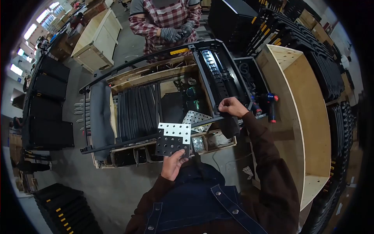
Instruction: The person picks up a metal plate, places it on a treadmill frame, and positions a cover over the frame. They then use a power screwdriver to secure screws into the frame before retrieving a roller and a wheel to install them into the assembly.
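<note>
My left hand (173, 165) grips the lower edge of a flat square sheet with rows of round dots (169, 143). The sheet is white along its top and right side and black over the rest. Over the near right corner of the black metal frame (196, 80), my right hand (233, 107) has its thumb and fingers pinched together. Anything between those fingertips is too small or hidden to make out. A white dotted sheet (191, 117) lies between the hands, partly covered by the frame bar.
Inside the wooden crate (113, 150) lie black strips (134, 107); small bins line its near side. Power drills (271, 107) stand right of the frame. A large open plywood box (292, 101) is further right. Opposite, a person with gloved hands (171, 35) stands by the frame.
</note>
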Available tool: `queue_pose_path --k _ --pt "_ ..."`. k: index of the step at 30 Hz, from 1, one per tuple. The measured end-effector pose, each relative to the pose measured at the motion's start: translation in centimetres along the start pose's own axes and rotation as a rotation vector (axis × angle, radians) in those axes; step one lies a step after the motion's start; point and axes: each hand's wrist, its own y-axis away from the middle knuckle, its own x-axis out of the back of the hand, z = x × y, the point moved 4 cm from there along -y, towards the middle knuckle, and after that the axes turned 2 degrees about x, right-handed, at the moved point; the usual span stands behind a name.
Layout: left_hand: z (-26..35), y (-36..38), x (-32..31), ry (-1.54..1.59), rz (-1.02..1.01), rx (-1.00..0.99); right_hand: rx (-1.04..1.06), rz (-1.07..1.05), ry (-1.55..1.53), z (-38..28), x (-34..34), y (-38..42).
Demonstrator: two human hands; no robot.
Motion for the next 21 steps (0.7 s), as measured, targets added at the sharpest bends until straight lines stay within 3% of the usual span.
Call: queue_pose_path --k 1,4,11,13,16,19,21 --pt "-0.3 0.2 0.2 -0.001 0.010 -0.006 -0.017 -0.143 -0.089 0.4 -0.6 -0.4" --pt "-1.2 0.9 0.5 -0.034 0.055 -0.019 0.001 -0.181 -0.064 1.2 -1.0 -0.6" --pt "-1.1 1.2 -0.5 -0.017 0.141 -0.080 0.076 -0.134 0.004 0.4 -1.8 0.3" --pt "-1.2 1.2 -0.3 -0.048 0.135 -0.085 0.323 0.082 0.406 -1.8 -2.1 1.9" --pt "-0.8 1.5 -0.4 -0.028 0.178 -0.137 0.634 0.453 0.739 -7.5 -6.5 5.7" --pt "-0.3 2.0 -0.1 0.007 0.190 -0.190 0.569 0.127 0.246 -10.3 -13.8 9.0" --pt "-0.1 2.6 0.5 0.036 0.218 -0.230 0.622 0.090 0.162 -11.4 -17.8 9.6"
